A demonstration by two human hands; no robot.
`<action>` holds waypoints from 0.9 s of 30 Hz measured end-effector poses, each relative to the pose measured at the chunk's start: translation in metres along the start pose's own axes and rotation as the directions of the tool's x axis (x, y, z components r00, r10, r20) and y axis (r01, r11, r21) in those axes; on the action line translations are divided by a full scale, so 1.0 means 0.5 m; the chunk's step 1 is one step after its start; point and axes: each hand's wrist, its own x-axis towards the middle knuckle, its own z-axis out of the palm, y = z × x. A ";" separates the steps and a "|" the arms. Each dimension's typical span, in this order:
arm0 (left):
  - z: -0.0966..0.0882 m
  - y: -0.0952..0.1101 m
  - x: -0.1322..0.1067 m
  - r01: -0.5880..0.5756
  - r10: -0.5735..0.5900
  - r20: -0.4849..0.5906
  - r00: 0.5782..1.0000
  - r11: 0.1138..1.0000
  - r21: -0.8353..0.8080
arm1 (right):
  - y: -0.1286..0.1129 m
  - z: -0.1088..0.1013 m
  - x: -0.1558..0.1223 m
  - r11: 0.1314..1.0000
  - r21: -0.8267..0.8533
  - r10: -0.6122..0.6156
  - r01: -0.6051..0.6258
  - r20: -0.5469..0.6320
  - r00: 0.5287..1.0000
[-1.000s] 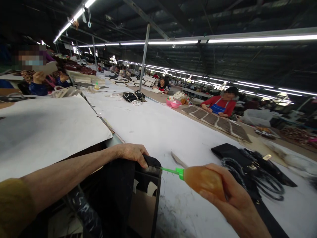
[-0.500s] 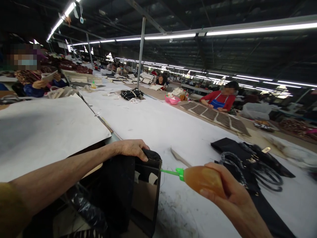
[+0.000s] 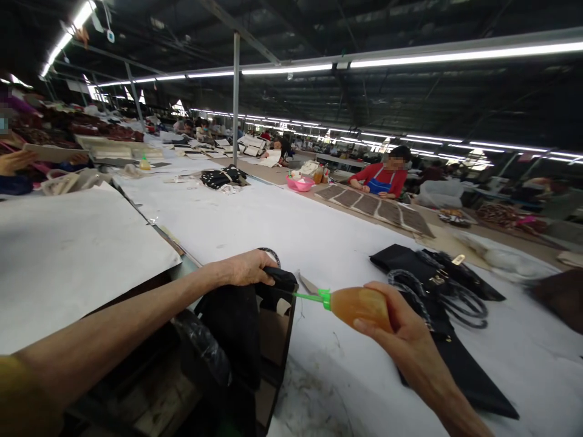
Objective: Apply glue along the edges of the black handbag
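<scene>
Bottle [image 3: 359, 305] shifted left above white table [image 3: 282, 224].

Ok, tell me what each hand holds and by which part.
The right hand holds the amber squeeze bottle by its bulb; the left hand grips the black bag piece at its top edge.

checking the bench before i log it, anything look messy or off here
Only the white table cover beside the black piece: it is smeared with grey scuffs there, unlike the rest. The left hand grips that piece, and the right hand holds the squeeze bottle level; no spill shows.
</scene>
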 end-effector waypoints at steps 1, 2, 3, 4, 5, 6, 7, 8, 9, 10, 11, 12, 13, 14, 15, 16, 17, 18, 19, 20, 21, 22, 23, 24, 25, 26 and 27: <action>0.003 -0.005 0.004 0.002 -0.002 -0.003 1.000 1.000 0.007 | 0.006 0.000 0.005 1.000 0.007 0.005 -0.005 -0.002 1.000; 0.006 -0.009 0.006 0.003 -0.003 -0.006 1.000 1.000 0.013 | 0.012 0.001 0.009 1.000 0.009 0.009 -0.009 -0.006 1.000; 0.008 -0.013 0.008 0.005 -0.005 -0.009 1.000 1.000 0.018 | 0.016 0.002 0.013 1.000 0.010 0.011 -0.011 -0.009 1.000; 0.009 -0.016 0.009 0.007 -0.006 -0.011 1.000 1.000 0.021 | 0.019 0.003 0.017 1.000 0.009 0.013 -0.013 -0.007 1.000; 0.009 -0.018 0.010 0.008 -0.008 -0.013 1.000 1.000 0.022 | 0.022 0.004 0.019 1.000 0.011 0.012 -0.012 -0.003 1.000; 0.009 -0.020 0.010 0.009 -0.009 -0.015 1.000 1.000 0.023 | 0.023 0.006 0.022 1.000 0.018 0.010 -0.010 0.003 1.000; 0.009 -0.021 0.011 0.010 -0.010 -0.016 1.000 1.000 0.023 | 0.024 0.007 0.023 1.000 0.027 0.010 -0.010 0.011 1.000; 0.008 -0.021 0.011 0.011 -0.011 -0.016 1.000 1.000 0.022 | 0.025 0.008 0.024 0.999 0.035 0.010 -0.010 0.019 1.000; 0.008 -0.021 0.011 0.012 -0.011 -0.016 1.000 1.000 0.022 | 0.026 0.009 0.024 0.999 0.042 0.011 -0.012 0.024 1.000; 0.008 -0.021 0.011 0.012 -0.012 -0.017 1.000 1.000 0.020 | 0.026 0.009 0.024 0.999 0.044 0.014 -0.016 0.027 1.000; 0.008 -0.021 0.011 0.013 -0.012 -0.018 1.000 1.000 0.019 | 0.026 0.009 0.023 0.999 0.043 0.019 -0.020 0.027 0.999; 0.008 -0.020 0.011 0.013 -0.012 -0.019 1.000 1.000 0.017 | 0.026 0.008 0.022 0.999 0.040 0.022 -0.023 0.026 0.999; 0.008 -0.020 0.011 0.012 -0.011 -0.020 1.000 1.000 0.015 | 0.027 0.008 0.021 0.999 0.034 0.024 -0.025 0.025 0.999; 0.008 -0.020 0.011 0.010 -0.010 -0.021 1.000 1.000 0.012 | 0.027 0.007 0.020 0.999 0.026 0.024 -0.025 0.024 0.999; 0.008 -0.020 0.011 0.008 -0.008 -0.021 1.000 1.000 0.009 | 0.027 0.007 0.018 0.999 0.019 0.025 -0.025 0.024 0.999; 0.008 -0.021 0.012 0.004 -0.004 -0.022 1.000 1.000 0.005 | 0.026 0.006 0.017 1.000 0.015 0.025 -0.026 0.026 0.999; 0.009 -0.022 0.012 0.001 -0.001 -0.023 1.000 1.000 0.002 | 0.026 0.006 0.016 0.999 0.015 0.028 -0.028 0.031 0.999; 0.010 -0.023 0.013 -0.002 0.002 -0.024 1.000 1.000 -0.001 | 0.025 0.006 0.016 0.999 0.021 0.032 -0.033 0.035 0.999; 0.010 -0.024 0.013 -0.004 0.004 -0.025 1.000 1.000 -0.004 | 0.025 0.007 0.015 0.999 0.033 0.037 -0.038 0.037 0.999; 0.011 -0.025 0.013 -0.004 0.004 -0.026 1.000 1.000 -0.005 | 0.025 0.007 0.016 0.998 0.046 0.040 -0.042 0.037 0.999; 0.012 -0.026 0.013 -0.004 0.004 -0.027 1.000 1.000 -0.004 | 0.025 0.008 0.016 0.997 0.058 0.043 -0.045 0.034 0.999; 0.013 -0.027 0.012 -0.003 0.003 -0.029 1.000 1.000 -0.003 | 0.026 0.009 0.017 0.997 0.068 0.045 -0.047 0.030 0.999; 0.014 -0.027 0.011 -0.003 0.003 -0.030 1.000 1.000 -0.003 | 0.026 0.010 0.018 0.996 0.075 0.043 -0.045 0.028 0.999; 0.014 -0.027 0.009 -0.002 0.002 -0.032 0.999 1.000 -0.002 | 0.027 0.011 0.019 0.996 0.080 0.038 -0.040 0.029 0.999; 0.014 -0.026 0.007 -0.001 0.001 -0.035 0.999 1.000 -0.003 | 0.029 0.012 0.020 0.996 0.084 0.032 -0.035 0.034 0.999; 0.014 -0.025 0.006 0.001 -0.001 -0.037 0.999 1.000 -0.004 | 0.030 0.013 0.021 0.995 0.090 0.028 -0.032 0.041 0.999; 0.014 -0.024 0.004 0.003 -0.003 -0.040 0.999 1.000 -0.005 | 0.033 0.014 0.021 0.995 0.095 0.027 -0.031 0.047 0.999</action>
